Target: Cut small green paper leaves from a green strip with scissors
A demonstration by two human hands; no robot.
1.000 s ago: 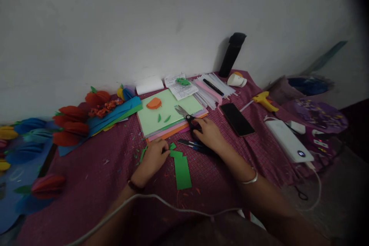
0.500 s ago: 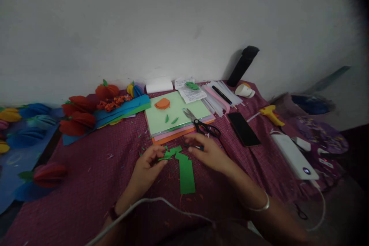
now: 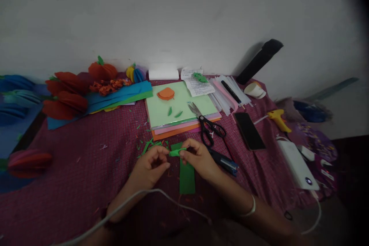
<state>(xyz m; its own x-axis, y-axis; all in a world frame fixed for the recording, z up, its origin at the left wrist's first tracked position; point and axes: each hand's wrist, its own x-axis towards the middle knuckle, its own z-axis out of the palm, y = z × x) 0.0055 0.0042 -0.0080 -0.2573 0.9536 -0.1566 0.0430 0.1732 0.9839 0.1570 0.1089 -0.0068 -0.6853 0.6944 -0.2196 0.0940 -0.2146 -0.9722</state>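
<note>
While your right hand [image 3: 198, 158] pinches one green piece [image 3: 174, 153] above one green strip [image 3: 187, 181], your left hand [image 3: 150, 166] is at the piece's left end, grip unclear. Two leaf cutouts [image 3: 178, 114] on paper stack [image 3: 157, 119].

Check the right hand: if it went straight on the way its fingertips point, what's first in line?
Past the small green paper piece pinched in the right hand, probably the fingers of the left hand; depth is unclear from one view.
</note>
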